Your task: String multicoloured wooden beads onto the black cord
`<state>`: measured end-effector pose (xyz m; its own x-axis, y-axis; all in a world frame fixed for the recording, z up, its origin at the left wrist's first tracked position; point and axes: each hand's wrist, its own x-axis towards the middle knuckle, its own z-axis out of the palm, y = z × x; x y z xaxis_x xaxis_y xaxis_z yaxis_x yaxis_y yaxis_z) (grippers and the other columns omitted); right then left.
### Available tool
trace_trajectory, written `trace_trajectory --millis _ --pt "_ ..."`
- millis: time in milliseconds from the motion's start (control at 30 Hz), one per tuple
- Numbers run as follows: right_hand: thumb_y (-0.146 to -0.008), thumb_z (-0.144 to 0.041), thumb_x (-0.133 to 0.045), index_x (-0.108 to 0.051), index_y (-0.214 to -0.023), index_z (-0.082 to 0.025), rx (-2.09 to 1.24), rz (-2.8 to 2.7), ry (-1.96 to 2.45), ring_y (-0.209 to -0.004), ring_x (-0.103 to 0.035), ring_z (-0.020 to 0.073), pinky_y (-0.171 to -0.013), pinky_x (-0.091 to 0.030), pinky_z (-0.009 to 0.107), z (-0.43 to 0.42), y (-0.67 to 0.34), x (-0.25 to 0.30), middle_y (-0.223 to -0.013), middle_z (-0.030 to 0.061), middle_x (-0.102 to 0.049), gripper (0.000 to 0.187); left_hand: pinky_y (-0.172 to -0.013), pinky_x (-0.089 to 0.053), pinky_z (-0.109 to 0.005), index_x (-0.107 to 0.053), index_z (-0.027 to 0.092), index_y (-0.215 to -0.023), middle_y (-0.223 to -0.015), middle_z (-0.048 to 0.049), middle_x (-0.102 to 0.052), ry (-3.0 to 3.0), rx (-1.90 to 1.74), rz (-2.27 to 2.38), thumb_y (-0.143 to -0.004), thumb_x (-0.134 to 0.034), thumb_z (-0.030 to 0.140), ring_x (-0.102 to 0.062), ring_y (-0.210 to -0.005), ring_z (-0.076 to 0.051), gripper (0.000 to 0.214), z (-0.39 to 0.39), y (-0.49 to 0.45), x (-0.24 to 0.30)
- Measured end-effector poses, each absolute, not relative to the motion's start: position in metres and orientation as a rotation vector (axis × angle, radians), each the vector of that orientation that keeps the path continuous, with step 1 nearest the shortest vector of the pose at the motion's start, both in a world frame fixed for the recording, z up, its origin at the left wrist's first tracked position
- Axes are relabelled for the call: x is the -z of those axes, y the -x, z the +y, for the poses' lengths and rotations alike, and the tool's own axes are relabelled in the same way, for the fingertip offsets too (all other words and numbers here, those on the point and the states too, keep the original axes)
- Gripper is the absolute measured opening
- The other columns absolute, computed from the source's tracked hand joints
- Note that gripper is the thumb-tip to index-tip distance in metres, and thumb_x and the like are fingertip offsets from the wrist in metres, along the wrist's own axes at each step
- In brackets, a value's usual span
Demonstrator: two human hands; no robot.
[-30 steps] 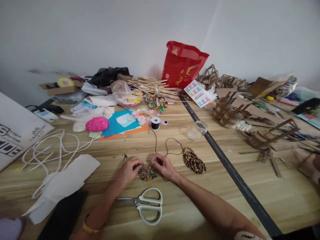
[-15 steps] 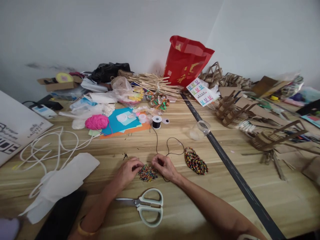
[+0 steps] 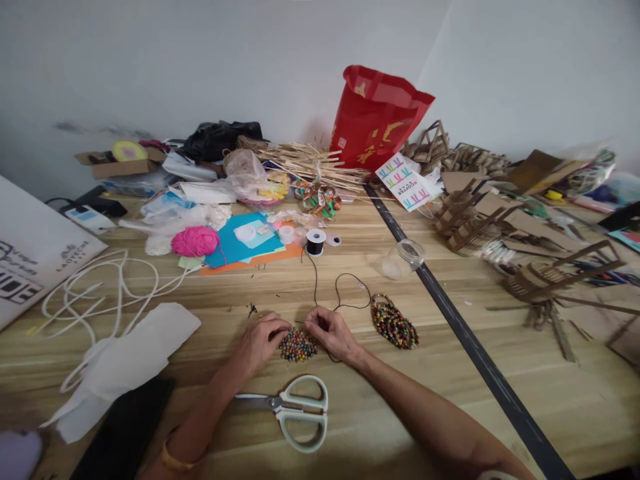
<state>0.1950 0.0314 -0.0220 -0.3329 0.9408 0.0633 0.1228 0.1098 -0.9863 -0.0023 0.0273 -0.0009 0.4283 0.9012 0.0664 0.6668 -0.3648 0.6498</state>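
A small pile of multicoloured beads (image 3: 299,345) lies on the wooden table between my two hands. My left hand (image 3: 260,339) is at the pile's left edge, thumb and fingers drawn together; whatever they pinch is too small to make out. On the right, my right hand (image 3: 331,331) is closed in a pinch on a thin black cord (image 3: 316,283), whose short end points left over the beads. The cord loops back to a spool of black cord (image 3: 315,244). Below the beads lie scissors (image 3: 300,410) with pale handles. Strung bead loops (image 3: 394,322) rest right of my right hand.
A clear plastic jar (image 3: 403,259) lies beyond the strung beads, near a dark strip (image 3: 465,327) across the table. Pink yarn (image 3: 195,241), white cable (image 3: 120,283) and white paper (image 3: 130,360) are leftward. A red bag (image 3: 377,120) stands behind; small woven baskets (image 3: 540,273) sit right.
The fingertips of my left hand have drawn in slightly at the beads. My right hand keeps its pinch on the cord. The whole view has shifted a little.
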Motion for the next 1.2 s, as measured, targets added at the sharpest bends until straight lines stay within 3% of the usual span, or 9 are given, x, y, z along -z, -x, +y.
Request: trace_trajectory --millis 900,1200 --pt "-0.081 -0.034 -0.057 -0.054 -0.073 -0.014 -1.253 -1.615 1.089 -0.056 -0.043 0.0089 -0.052 -0.034 0.02 0.031 -0.194 0.02 -0.062 -0.0016 -0.051 0.022 -0.073 -0.047 -0.028 -0.066 0.016 -0.079 -0.081 -0.0052 -0.06 -2.354 -0.558 1.344 -0.085 -0.049 0.009 -0.059 -0.076 -0.017 0.02 0.023 -0.003 0.003" --pt "-0.08 -0.035 -0.057 -0.054 -0.073 -0.014 -1.268 -1.609 1.078 -0.053 -0.041 0.0081 -0.05 -0.032 0.019 0.031 -0.195 0.021 -0.06 -0.0029 -0.048 0.022 -0.066 -0.046 -0.024 -0.067 0.016 -0.075 -0.075 -0.0028 -0.064 -2.124 -0.667 1.277 -0.078 -0.057 0.01 -0.06 -0.069 -0.015 0.013 0.026 0.002 -0.008"
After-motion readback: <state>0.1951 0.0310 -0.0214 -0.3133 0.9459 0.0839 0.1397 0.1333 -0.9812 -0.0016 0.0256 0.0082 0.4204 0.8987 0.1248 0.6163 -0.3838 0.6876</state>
